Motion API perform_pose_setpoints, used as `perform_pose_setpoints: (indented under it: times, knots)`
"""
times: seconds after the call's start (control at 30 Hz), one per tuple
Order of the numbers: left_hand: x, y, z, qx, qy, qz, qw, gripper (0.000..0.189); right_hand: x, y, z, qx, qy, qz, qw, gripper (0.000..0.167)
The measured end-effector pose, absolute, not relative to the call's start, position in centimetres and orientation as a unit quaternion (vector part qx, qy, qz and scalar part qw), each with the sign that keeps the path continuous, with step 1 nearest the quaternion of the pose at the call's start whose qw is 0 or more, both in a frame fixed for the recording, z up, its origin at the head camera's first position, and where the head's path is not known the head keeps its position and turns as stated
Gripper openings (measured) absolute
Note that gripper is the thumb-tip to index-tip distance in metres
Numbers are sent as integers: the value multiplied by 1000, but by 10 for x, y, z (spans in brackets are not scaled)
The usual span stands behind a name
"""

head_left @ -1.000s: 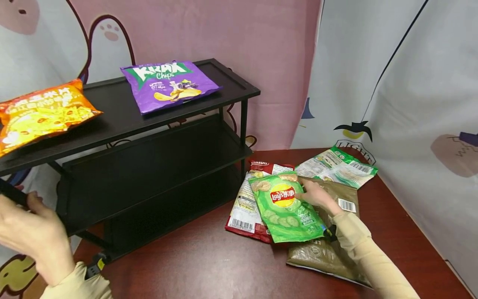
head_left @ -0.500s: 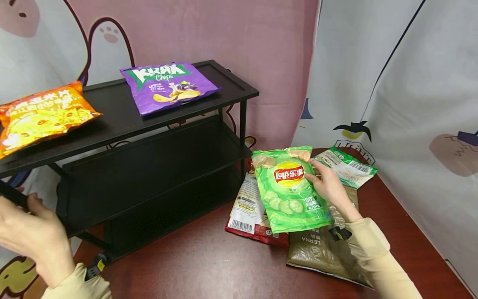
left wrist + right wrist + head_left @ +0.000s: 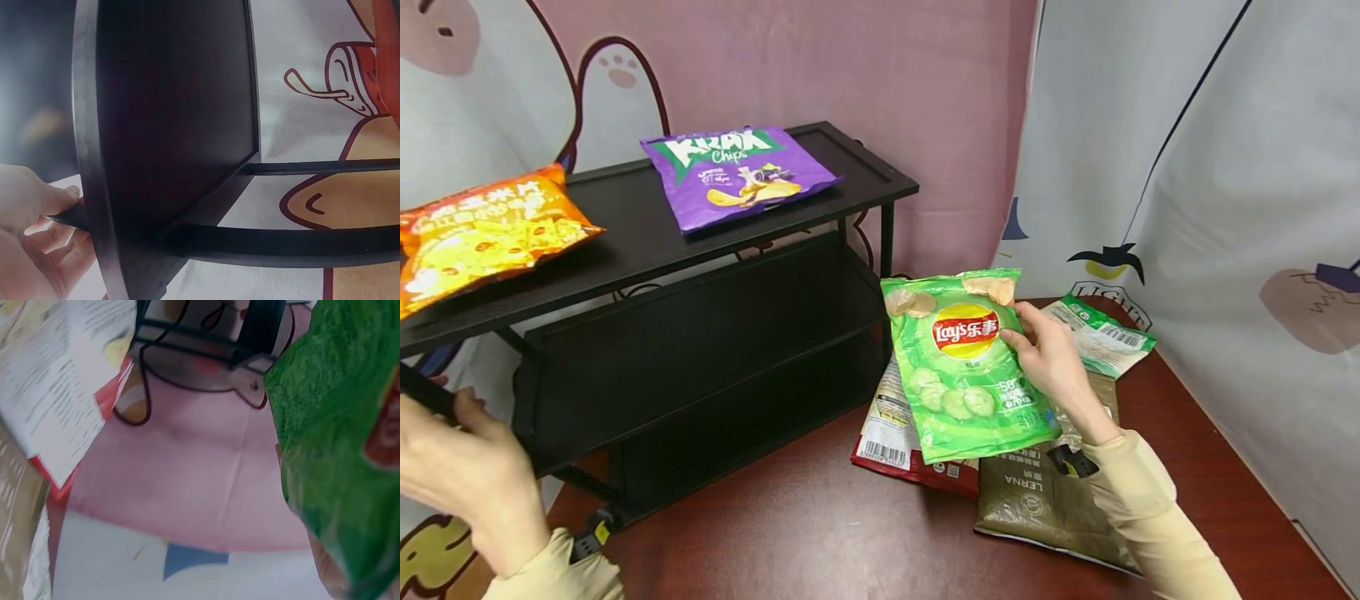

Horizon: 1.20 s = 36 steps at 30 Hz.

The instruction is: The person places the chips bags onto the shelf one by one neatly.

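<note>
My right hand (image 3: 1054, 360) holds a green Lay's chip bag (image 3: 951, 375) by its right edge, thumb on the front. The bag is raised over the pile, its printed front towards the head camera. In the right wrist view, the green bag (image 3: 340, 431) fills the right side and mostly hides the fingers. At the far left, my left hand (image 3: 471, 479) is at the front post of a black shelf rack (image 3: 700, 350). In the left wrist view, the thumb and fingers of the left hand (image 3: 34, 228) grip that black post (image 3: 75, 217).
On the rack's top shelf lie a purple Krax chip bag (image 3: 737, 179) and an orange snack bag (image 3: 493, 233). Beneath the held bag, a red-and-white bag (image 3: 886, 442), a brown bag (image 3: 1037, 500) and a green-and-white bag (image 3: 1105, 337) lie on the dark red table (image 3: 820, 533).
The right hand has lifted the green chip bag off the pile, then moved it slightly left towards the rack. The left hand has stayed at the post.
</note>
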State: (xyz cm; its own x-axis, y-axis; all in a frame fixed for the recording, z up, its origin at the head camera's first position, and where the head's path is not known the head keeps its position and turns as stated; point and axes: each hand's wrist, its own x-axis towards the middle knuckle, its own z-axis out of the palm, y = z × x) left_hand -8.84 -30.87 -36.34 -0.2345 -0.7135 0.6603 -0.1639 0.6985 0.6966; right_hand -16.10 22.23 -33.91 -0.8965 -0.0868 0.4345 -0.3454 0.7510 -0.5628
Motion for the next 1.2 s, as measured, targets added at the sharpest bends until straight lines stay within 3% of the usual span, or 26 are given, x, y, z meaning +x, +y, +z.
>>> perform_pose_setpoints:
  times: [0.6,0.8,1.2]
  knots:
    - [-91,-307,-361,278,-754,-236,547,44,-184,118,-329,235,-878,390,145,16]
    - [-90,-305,-361,278,-754,-239,546,45,-195,94,-328,230,-878,406,102,17]
    - [-86,-306,-362,299,-746,-260,535,46,-217,58,-321,217,-879,417,81,17]
